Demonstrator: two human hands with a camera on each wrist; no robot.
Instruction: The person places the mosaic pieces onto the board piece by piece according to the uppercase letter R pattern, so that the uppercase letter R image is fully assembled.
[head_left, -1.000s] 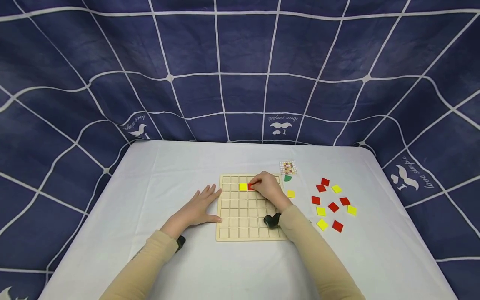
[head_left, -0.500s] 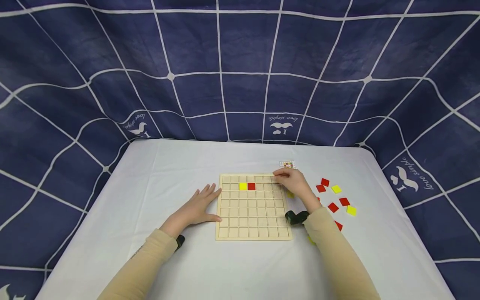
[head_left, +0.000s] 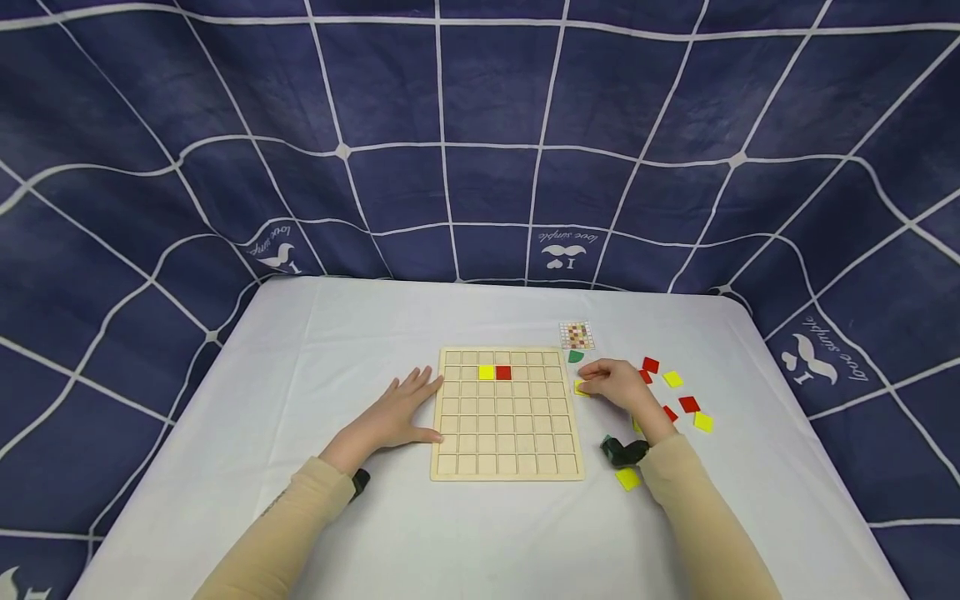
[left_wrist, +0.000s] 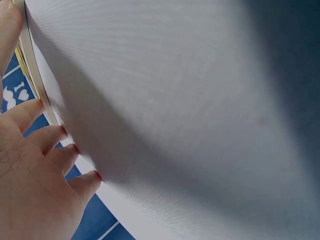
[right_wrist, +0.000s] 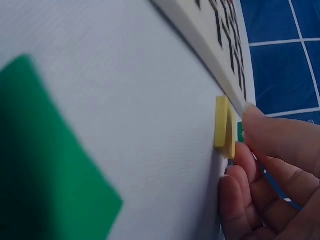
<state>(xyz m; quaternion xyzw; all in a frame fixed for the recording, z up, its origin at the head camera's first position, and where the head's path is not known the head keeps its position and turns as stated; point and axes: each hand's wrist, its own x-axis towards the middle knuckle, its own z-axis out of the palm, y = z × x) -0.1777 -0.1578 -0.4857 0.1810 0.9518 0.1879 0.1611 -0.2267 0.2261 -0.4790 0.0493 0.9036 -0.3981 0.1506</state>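
Note:
A wooden grid board (head_left: 495, 437) lies on the table. One yellow tile (head_left: 487, 372) and one red tile (head_left: 503, 372) sit side by side in its upper part. My left hand (head_left: 396, 419) spreads its fingers at the board's left edge, index finger and thumb touching it; the left wrist view shows these fingers along the edge. Right of the board, my right hand (head_left: 617, 384) is at a loose yellow square tile (right_wrist: 225, 126). Its thumb and fingers are bent and apart, close to that tile. Whether they touch it is hard to tell.
Several loose red tiles (head_left: 689, 404) and yellow tiles (head_left: 672, 379) lie to the right, partly behind the right hand. A small pattern card (head_left: 576, 335) and a green piece (head_left: 575, 357) are near the board's upper right corner. Another green piece (right_wrist: 55, 165) looms in the right wrist view.
My right hand has let go of the red tile in the board's grid and moved right and down to the loose yellow tile. The left hand has stayed put.

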